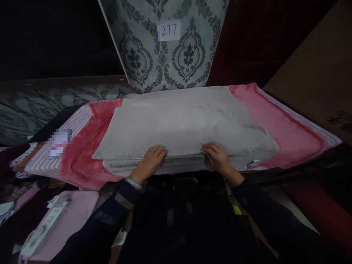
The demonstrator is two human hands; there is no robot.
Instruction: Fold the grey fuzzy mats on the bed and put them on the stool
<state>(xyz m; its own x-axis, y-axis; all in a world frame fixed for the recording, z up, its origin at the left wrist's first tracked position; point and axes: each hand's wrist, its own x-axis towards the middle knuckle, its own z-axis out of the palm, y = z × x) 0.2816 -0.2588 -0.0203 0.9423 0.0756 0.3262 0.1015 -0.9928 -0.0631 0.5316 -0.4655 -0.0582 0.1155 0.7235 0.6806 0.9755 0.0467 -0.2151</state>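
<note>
A grey plush cloth [176,124], folded or in layers like a cushion cover, lies flat across a pink and red cloth. Its upper layer ends in a straight near edge, with a lower grey layer showing beneath. My left hand [151,161] grips that edge left of the middle, fingers curled over it. Farther right along the same edge, my right hand [218,157] pinches the fabric, its thumb partly hidden. Beside my right wrist, a small shiny metal object [249,164] lies on the lower grey layer; its kind is unclear.
The pink and red cloth [297,135] with striped borders covers the table. A blurred-out item [59,143] lies on its left side. A dark screen [55,40] stands behind at left, a cardboard box [316,73] at right. A power strip [45,229] rests on a pink stool [79,216] at lower left.
</note>
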